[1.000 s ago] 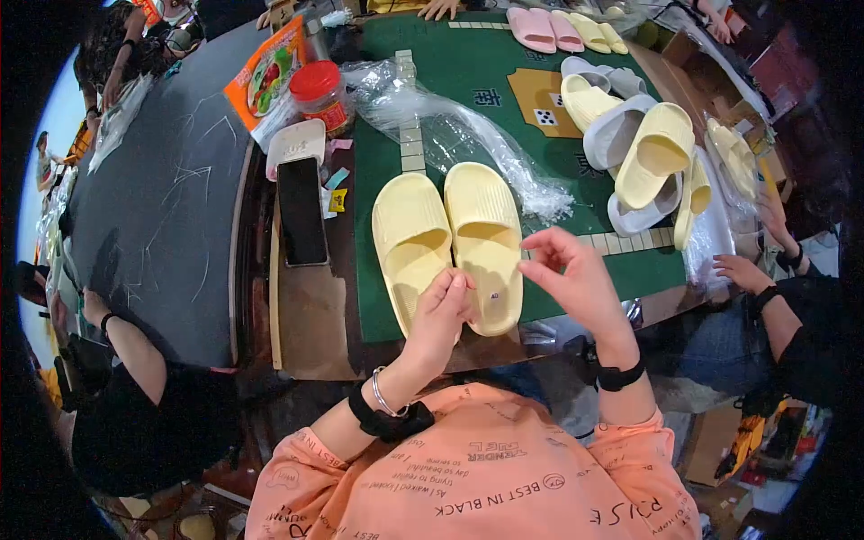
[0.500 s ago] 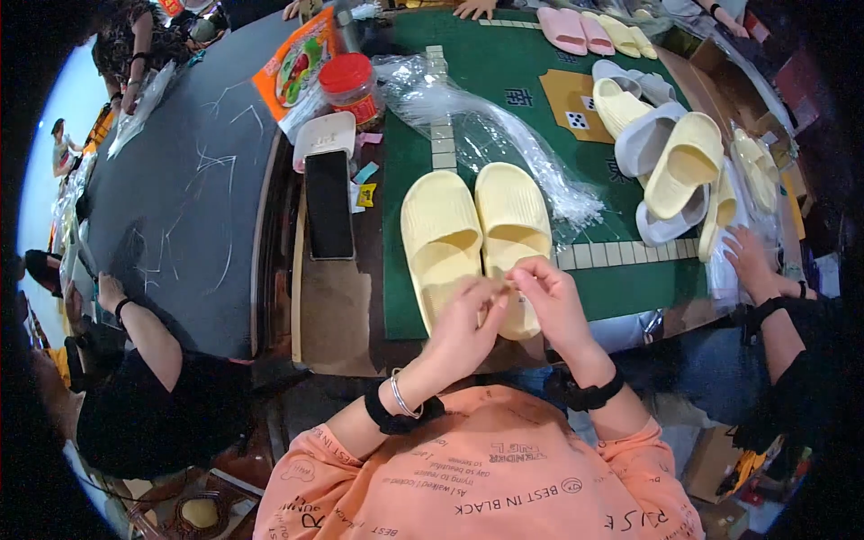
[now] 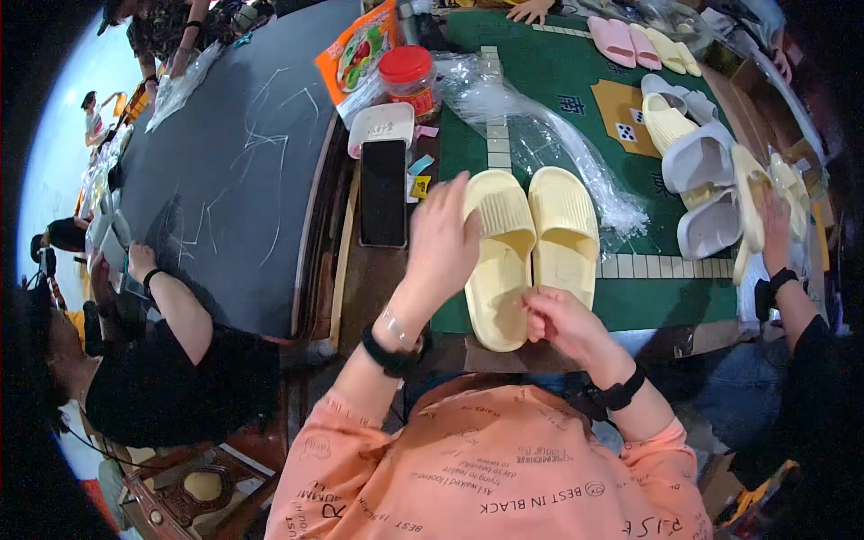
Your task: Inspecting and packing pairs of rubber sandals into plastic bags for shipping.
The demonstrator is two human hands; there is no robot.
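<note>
Side by side at centre frame, a pair of pale-yellow, ribbed, open-toed slippers [image 3: 504, 211] rests on a green-covered tabletop [image 3: 679, 310]. The left hand [image 3: 443, 236], fingers extended, is at the left slipper's outer edge; contact cannot be told. The right hand [image 3: 565, 326] is over the heel ends, fingertips drawn together. A black rectangular phone [image 3: 383, 193] lies left of centre.

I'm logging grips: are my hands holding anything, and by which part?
The left hand shows no clear hold beside the left yellow slipper. The right hand is curled by that slipper's heel; whether it pinches anything can't be told.
</note>
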